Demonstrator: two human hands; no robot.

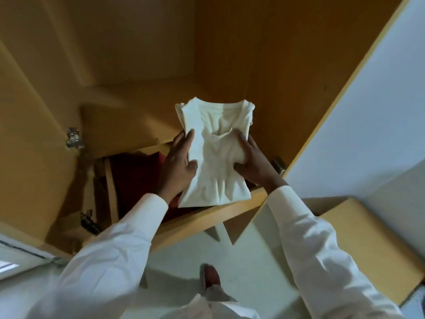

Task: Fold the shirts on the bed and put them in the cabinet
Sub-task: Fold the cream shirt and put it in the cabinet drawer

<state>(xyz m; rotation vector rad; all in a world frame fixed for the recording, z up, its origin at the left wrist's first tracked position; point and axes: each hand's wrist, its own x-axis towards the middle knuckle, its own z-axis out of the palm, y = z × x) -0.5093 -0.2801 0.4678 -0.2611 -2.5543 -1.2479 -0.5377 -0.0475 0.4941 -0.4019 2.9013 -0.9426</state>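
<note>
A folded white shirt [215,153] is held out over the front edge of a wooden cabinet shelf [200,221], collar end pointing into the cabinet. My left hand [178,166] grips its left side, thumb on top. My right hand [251,160] grips its right side, thumb pressed into the cloth. The fingers of both hands are hidden under the shirt. Below the shelf lies a dark red folded garment [135,173].
The open cabinet has wooden walls; its left door [30,143] carries metal hinges [74,138]. The right door [358,107] is white and stands open. A low wooden unit [368,245] stands at the right. My foot [210,276] is on the pale floor.
</note>
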